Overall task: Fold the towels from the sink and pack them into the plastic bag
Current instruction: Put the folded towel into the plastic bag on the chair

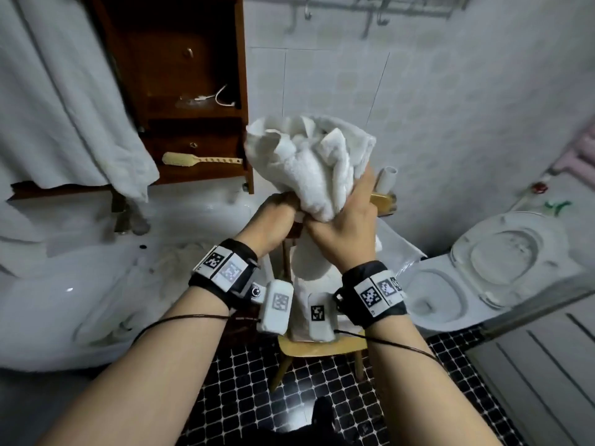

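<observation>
A person is standing in a tiled bathroom, looking down at both forearms, each wearing a black wristband with printed square markers. Both hands are holding one crumpled white towel (309, 156) up in mid-air at the centre of the view, above a small wooden stool (309, 347). The left hand (273, 217) is gripping the towel's bunched lower end with curled fingers. The right hand (344, 226), just beside it, is wrapping around the same bunch, with its fingers reaching up the cloth. The rest of the towel is billowing above the hands in loose, uneven folds, and no edge or corner is lying straight.

The white sink (96, 284) is sitting to the near left. A toilet (450, 284) with its lid raised is standing to the right. A pale crinkled sheet on the stool, probably the plastic bag (404, 252), is lying below and to the right of the hands; whether anything is already inside it cannot be told.

The step in hand appears to be opening the towel out for folding. Doing it well probably means finding two neighbouring corners, pinching one in each hand, and drawing the hands apart so the cloth hangs flat. Folding while it is wadded like this would likely give a lumpy bundle that packs badly. Keeping the hanging end off the floor would also be wise.
</observation>
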Available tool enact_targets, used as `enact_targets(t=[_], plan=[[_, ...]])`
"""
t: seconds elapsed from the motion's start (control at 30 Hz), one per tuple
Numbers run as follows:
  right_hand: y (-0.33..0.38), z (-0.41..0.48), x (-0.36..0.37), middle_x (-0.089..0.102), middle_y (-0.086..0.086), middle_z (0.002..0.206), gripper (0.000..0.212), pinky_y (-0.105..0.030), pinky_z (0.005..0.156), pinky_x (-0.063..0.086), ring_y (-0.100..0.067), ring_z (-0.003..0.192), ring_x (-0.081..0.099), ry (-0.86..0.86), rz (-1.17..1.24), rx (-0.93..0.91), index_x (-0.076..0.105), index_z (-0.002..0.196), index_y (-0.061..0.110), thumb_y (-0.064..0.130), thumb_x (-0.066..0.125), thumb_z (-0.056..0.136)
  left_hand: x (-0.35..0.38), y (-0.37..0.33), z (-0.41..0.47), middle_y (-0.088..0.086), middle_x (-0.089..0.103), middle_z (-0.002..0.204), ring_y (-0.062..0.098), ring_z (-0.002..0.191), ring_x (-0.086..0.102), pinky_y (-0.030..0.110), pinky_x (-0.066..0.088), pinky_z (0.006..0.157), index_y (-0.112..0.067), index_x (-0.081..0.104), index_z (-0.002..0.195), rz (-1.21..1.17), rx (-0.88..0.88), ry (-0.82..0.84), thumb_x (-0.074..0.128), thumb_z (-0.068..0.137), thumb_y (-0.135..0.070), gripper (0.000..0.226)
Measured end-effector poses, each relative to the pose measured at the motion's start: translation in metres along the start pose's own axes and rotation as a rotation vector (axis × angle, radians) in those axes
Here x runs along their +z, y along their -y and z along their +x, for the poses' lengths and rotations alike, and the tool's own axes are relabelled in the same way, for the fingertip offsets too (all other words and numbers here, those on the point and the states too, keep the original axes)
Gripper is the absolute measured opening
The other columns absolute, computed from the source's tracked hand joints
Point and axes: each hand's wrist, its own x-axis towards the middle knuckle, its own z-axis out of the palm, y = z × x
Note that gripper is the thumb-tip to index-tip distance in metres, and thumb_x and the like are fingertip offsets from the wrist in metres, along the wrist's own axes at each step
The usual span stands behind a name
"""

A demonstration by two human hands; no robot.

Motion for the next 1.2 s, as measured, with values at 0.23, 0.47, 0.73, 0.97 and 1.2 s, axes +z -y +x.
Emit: enact_targets(t=[0.23,0.47,0.73,0.97,1.2], plan=[[-0.099,0.044,-0.069,0.065,0.007,0.083,0.035,-0.039,0.068,0.053,-0.023,0.075,0.058,0.115,-0.172,0.047,0.060,0.104,0.023,0.020,0.068,0.069,0.096,0.052,0.070,0.020,0.067,0.113,0.032,0.110,0.062,0.025,0.040,0.080,-0.004,0.071,0.115,0.526,-0.211,-0.143,0.055,0.103,-0.019,0.025],[-0.172,0.061,-0.103,0.074,0.012,0.095,0.044,-0.042,0.075,0.058,-0.024,0.091,0.070,0.401,-0.207,0.114,0.065,0.119,0.035,0.028,0.071,0.076,0.137,0.126,0.097,0.018,0.048,0.141,0.048,0.128,0.051,0.052,0.044,0.111,-0.013,0.054,0.141,0.600,-0.472,-0.404,0.059,0.098,-0.029,0.046],[-0.211,0.062,-0.082,0.073,0.004,0.120,0.053,-0.033,0.081,0.046,-0.027,0.112,0.066,0.800,-0.348,0.046,0.060,0.134,0.036,0.031,0.071,0.082,0.131,0.153,0.105,0.024,0.069,0.098,0.045,0.093,0.069,0.044,0.056,0.079,0.002,0.072,0.083,0.738,-0.327,-0.454,0.072,0.080,-0.011,0.013],[-0.235,0.052,-0.011,0.071,0.000,0.107,0.061,-0.037,0.078,0.050,-0.028,0.098,0.068,1.232,-0.637,0.034,0.052,0.140,0.042,0.028,0.066,0.082,0.129,0.142,0.095,0.004,0.058,0.150,0.027,0.136,0.056,0.032,0.043,0.113,-0.019,0.057,0.145,0.719,-0.204,-0.269,0.066,0.091,-0.012,0.056],[-0.268,0.058,0.025,0.074,-0.009,0.090,0.055,-0.037,0.073,0.057,-0.032,0.086,0.069,1.461,-0.618,0.305,0.070,0.118,0.014,0.015,0.056,0.065,0.122,0.142,0.088,0.002,0.037,0.166,0.025,0.148,0.042,0.037,0.037,0.121,-0.008,0.056,0.142,0.776,-0.189,-0.187,0.061,0.078,0.006,0.066]])
